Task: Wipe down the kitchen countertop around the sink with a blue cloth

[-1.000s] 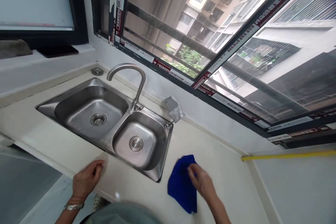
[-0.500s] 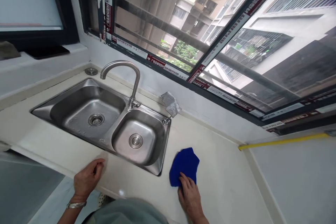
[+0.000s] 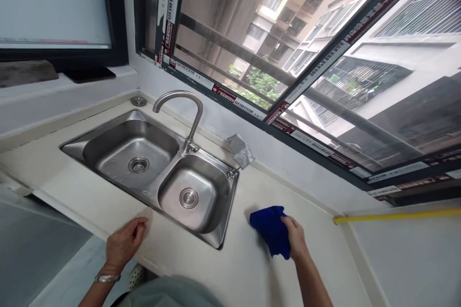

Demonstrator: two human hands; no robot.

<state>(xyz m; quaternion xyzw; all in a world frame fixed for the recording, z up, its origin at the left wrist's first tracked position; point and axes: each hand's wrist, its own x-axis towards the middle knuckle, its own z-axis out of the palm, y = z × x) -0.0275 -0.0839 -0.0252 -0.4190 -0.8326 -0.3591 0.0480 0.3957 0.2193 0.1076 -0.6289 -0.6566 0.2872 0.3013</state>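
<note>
A dark blue cloth (image 3: 271, 230) hangs from my right hand (image 3: 296, 238), whose fingers grip its right edge. The cloth is lifted at that side and casts a shadow on the pale countertop (image 3: 306, 201) beneath it. To the left, my left hand (image 3: 125, 244) rests at the counter's front edge, fingers loosely curled in and nothing showing in them. A bracelet (image 3: 107, 278) circles that wrist. Between and beyond the hands lies the double-bowl steel sink (image 3: 154, 196), with water drops in its larger left bowl.
A curved steel faucet (image 3: 196, 120) rises behind the sink. A crumpled silvery wrap (image 3: 240, 150) sits by the sink's back right corner. A yellow strip (image 3: 396, 216) runs along the right wall. A dark flat object (image 3: 90, 74) lies on the left ledge, below the window frame.
My right hand has moved right and raised the blue cloth, which lay flat on the counter before. My left hand stays at the counter edge. The view has shifted slightly.
</note>
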